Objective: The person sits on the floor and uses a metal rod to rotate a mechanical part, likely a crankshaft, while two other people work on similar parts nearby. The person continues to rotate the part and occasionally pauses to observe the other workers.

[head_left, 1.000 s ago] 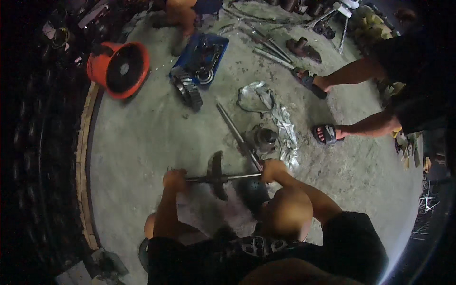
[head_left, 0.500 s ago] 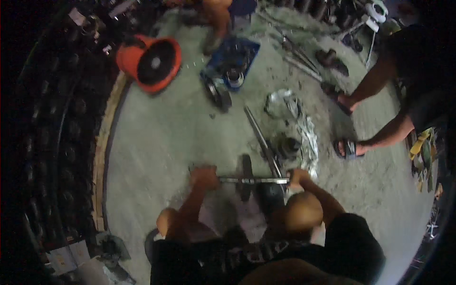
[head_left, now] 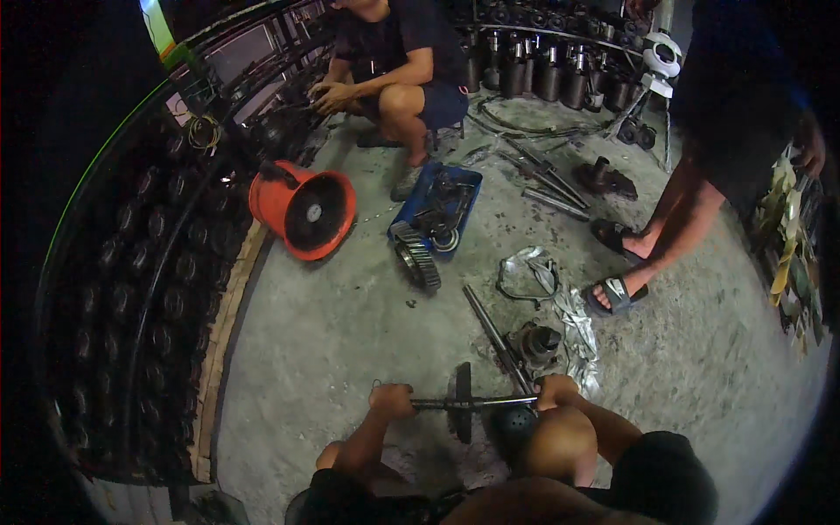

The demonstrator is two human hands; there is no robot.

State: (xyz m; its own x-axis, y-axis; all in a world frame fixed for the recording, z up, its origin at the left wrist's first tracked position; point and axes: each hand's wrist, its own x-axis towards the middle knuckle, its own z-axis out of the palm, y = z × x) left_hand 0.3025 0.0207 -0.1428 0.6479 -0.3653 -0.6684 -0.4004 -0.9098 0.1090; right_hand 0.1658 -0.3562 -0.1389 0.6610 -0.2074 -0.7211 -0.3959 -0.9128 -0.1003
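Note:
My left hand [head_left: 391, 401] is closed around the left end of a metal shaft [head_left: 503, 402]. Around the other end of it my right hand [head_left: 556, 391] is wrapped. A dark disc [head_left: 463, 402], seen edge-on, sits on the shaft between my hands; whether it has teeth I cannot tell. Level across my knees, the shaft hangs above the floor. Just beyond it a long metal rod [head_left: 495, 337] lies slantwise on the concrete. Beside that rod stands a dark, greasy machine part [head_left: 535, 344] with a round top. Under my right hand is a dark rounded object [head_left: 512, 424], partly hidden.
A toothed gear [head_left: 417, 260] leans by a blue tray [head_left: 468, 194] of metal parts. An orange blower [head_left: 269, 210] stands left, near racks of dark parts [head_left: 162, 297]. A metal ring [head_left: 529, 274] and silvery sheeting [head_left: 577, 337] lie ahead. One person squats far off; another stands right.
The view has tilted upward, so floor things sit lower and the squatting person's hands and torso show. Both my hands still hold the shaft. The standing person's feet have come closer together.

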